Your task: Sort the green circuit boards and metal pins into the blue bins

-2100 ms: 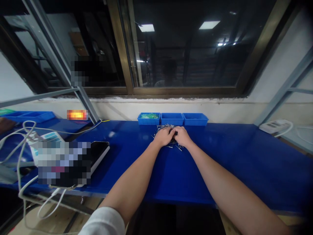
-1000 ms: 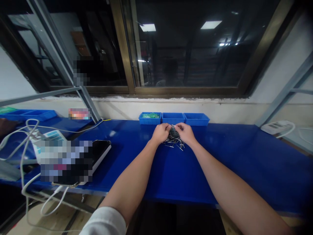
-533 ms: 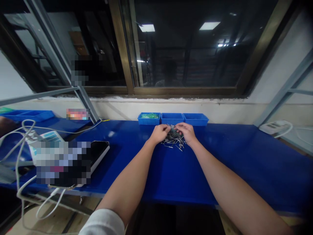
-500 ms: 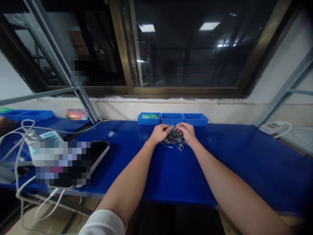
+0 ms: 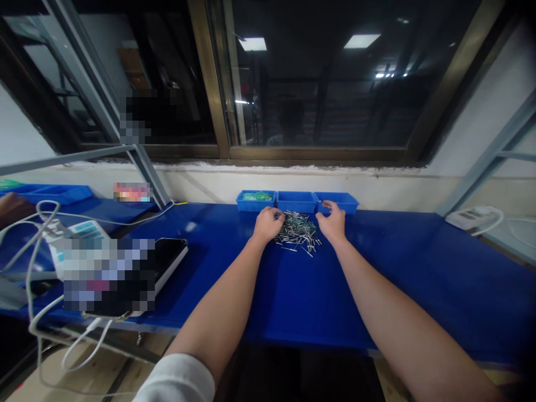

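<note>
A loose pile of thin silver metal pins (image 5: 298, 231), mixed with dark greenish bits, lies on the blue table (image 5: 288, 301). At the pile's left edge is my left hand (image 5: 268, 224), its fingers curled together; whatever is between them is too small to make out. My right hand (image 5: 334, 221) is just beyond the pile's right side, in front of the right blue bin (image 5: 349, 204). Its thumb and forefinger are apart, with nothing plainly visible between them. The middle blue bin (image 5: 296, 202) stands behind the pile, beside the left blue bin (image 5: 255, 205), which holds green material.
To the left, a phone (image 5: 167, 254) with a white cable lies near the table's front edge. Another person's hand (image 5: 15, 209) shows at far left by more blue bins (image 5: 62, 194). A white power strip (image 5: 471, 216) is at the right, near a grey metal frame (image 5: 488, 162).
My right hand has moved right, away from the pile to the front of the right bin, and its fingers have spread. My left hand has shifted slightly left, staying at the pile.
</note>
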A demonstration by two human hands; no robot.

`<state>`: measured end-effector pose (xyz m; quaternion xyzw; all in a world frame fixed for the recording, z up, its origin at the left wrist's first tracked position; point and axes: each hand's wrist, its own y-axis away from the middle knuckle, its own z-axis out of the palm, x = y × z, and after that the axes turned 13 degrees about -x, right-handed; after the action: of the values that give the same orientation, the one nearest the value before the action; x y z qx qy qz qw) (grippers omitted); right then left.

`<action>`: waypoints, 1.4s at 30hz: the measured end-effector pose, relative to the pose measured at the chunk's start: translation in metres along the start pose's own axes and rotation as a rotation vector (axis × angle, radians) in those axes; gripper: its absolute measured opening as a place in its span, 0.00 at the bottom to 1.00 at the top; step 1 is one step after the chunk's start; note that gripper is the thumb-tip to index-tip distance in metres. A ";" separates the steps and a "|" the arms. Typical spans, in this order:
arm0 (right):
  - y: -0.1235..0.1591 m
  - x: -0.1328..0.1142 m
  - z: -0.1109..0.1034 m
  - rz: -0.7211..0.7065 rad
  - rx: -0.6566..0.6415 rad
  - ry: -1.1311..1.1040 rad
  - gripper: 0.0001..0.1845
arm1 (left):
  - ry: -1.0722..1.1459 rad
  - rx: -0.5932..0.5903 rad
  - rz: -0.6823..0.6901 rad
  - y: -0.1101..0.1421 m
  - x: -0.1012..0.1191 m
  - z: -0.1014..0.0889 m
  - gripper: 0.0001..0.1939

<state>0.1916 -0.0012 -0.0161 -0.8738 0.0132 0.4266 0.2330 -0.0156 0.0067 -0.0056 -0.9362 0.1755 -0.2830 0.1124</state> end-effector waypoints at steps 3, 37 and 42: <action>-0.001 0.002 0.000 0.085 -0.126 0.046 0.39 | -0.012 -0.008 -0.004 0.000 -0.001 0.001 0.11; 0.001 0.011 0.016 -0.146 -0.350 0.246 0.11 | -0.184 -0.276 0.010 0.003 0.002 0.012 0.29; 0.000 0.012 0.016 -0.133 -0.342 0.244 0.10 | -0.163 -0.252 0.007 0.001 0.002 0.014 0.26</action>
<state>0.1870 0.0074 -0.0337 -0.9448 -0.0889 0.2973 0.1055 -0.0066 0.0063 -0.0168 -0.9622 0.2031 -0.1814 0.0088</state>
